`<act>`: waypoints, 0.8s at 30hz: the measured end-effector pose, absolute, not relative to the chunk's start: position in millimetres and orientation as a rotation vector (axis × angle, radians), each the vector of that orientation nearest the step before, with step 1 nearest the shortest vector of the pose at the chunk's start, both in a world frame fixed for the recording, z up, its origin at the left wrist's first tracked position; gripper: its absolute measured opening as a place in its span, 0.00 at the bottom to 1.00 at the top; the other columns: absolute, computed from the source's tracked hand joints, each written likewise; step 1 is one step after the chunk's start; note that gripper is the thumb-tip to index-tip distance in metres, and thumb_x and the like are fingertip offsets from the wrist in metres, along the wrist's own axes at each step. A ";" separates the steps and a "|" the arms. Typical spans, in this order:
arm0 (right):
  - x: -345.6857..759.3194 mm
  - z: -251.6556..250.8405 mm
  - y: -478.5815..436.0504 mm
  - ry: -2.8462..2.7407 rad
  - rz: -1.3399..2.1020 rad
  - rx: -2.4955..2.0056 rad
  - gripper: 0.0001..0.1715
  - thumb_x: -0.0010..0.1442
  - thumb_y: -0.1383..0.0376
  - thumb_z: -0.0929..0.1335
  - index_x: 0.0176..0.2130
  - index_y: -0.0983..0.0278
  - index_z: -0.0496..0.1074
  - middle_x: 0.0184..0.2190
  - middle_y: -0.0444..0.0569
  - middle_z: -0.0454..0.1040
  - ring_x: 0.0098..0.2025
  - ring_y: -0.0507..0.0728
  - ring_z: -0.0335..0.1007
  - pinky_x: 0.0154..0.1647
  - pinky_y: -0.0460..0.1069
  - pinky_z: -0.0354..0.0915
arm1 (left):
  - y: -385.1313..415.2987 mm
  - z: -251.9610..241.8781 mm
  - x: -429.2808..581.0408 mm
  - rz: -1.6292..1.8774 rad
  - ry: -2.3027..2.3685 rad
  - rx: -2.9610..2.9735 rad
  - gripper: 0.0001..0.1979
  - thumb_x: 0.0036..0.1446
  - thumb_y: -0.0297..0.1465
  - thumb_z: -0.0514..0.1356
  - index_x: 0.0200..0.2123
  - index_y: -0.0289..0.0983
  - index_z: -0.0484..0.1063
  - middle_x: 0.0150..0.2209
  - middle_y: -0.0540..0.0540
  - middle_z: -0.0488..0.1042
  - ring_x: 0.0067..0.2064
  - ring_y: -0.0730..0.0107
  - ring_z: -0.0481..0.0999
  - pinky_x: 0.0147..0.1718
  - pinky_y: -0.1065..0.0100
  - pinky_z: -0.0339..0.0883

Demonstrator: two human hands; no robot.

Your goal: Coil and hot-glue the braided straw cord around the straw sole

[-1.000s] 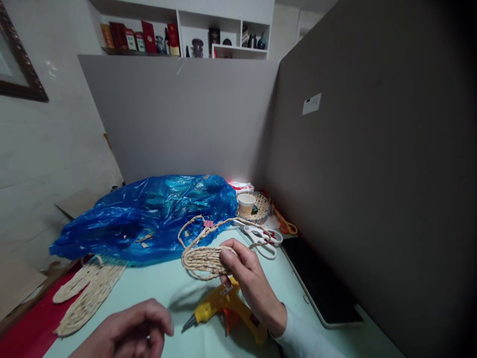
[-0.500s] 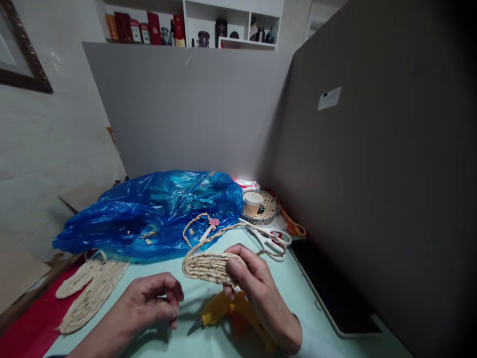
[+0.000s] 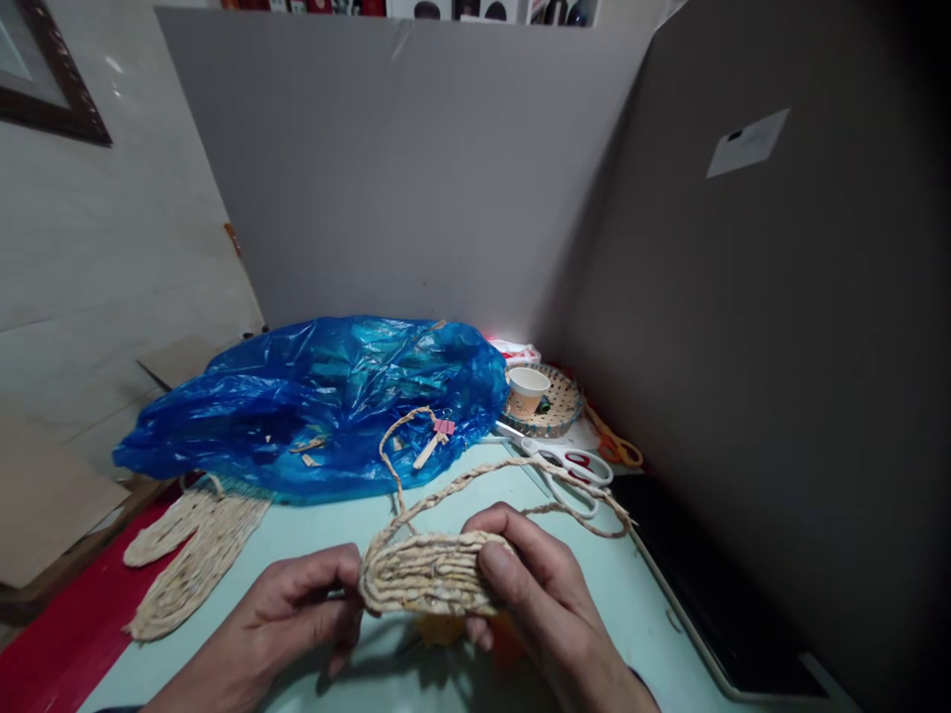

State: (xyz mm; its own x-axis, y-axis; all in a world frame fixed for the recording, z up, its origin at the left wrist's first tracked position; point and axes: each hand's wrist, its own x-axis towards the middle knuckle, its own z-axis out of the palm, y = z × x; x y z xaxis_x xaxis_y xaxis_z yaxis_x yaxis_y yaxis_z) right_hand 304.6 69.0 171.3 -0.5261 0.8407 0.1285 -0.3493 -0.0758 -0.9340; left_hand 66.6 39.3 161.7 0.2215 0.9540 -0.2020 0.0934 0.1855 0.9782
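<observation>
From your head camera, you have your two hands raised over the front of the pale green tabletop [image 3: 319,535], with a flat oval coil of braided cord [image 3: 431,579] between them. Your right hand [image 3: 557,599] comes in from the lower right, its wrist low and its fingers slanting up and to the left. Its thumb lies flat on the coil's near face at the right end, the index finger arches over behind the upper edge, and another fingertip shows under the lower edge; the grip is closed firmly on the coil. Your left hand [image 3: 304,614] reaches in from the lower left, back of the hand up and fingers half curled. Its index fingertip meets the coil's left end, with the thumb bent below; you leave a small gap between the two, and I cannot tell whether they pinch the braid. The coil is tilted so its ridged face points towards you. From its left end a loose cord [image 3: 475,477] loops away behind it, passing in front of the white-handled scissors [image 3: 594,465]. Something yellow [image 3: 441,629] shows beneath the coil, mostly hidden.
</observation>
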 end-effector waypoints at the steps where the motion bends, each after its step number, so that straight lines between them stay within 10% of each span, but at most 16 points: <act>1: 304.4 170.8 69.4 -1.324 1.735 -0.590 0.17 0.66 0.49 0.67 0.38 0.59 0.72 0.26 0.43 0.70 0.24 0.50 0.61 0.26 0.45 0.58 | 39.3 160.7 65.8 0.835 1.180 1.223 0.18 0.52 0.48 0.66 0.27 0.38 0.74 0.20 0.51 0.69 0.24 0.70 0.67 0.25 0.69 0.61; 24: 299.9 175.1 70.1 -1.419 1.653 -0.842 0.17 0.70 0.52 0.63 0.36 0.62 0.66 0.26 0.40 0.65 0.26 0.49 0.61 0.26 0.45 0.57 | 32.2 157.6 60.0 1.105 1.488 1.295 0.20 0.61 0.50 0.57 0.29 0.39 0.70 0.15 0.59 0.55 0.16 0.78 0.52 0.14 0.76 0.51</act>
